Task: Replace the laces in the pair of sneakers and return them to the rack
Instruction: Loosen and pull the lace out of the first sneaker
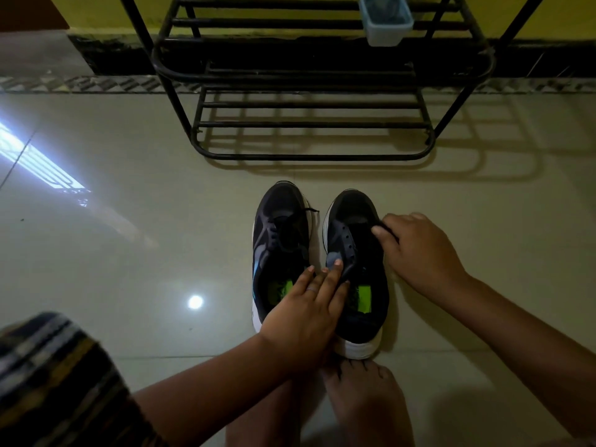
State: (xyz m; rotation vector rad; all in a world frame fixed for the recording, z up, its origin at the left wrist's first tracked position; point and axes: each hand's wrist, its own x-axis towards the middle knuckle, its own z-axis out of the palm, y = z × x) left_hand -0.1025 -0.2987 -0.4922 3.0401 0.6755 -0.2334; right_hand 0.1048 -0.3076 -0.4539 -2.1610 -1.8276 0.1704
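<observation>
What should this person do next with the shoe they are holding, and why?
Probably pull the lace on through the right sneaker: its eyelets look mostly empty, the right hand pinches something dark at them, and the left hand steadies its collar.

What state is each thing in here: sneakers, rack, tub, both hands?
Left dark sneaker: upright on floor, still laced.
Right dark sneaker: upright, upper eyelets bare.
Black metal rack: lower shelves bare.
Pale blue plastic tub: on rack.
Left hand: resting across both sneakers.
Right hand: pinching right sneaker's edge.
</observation>
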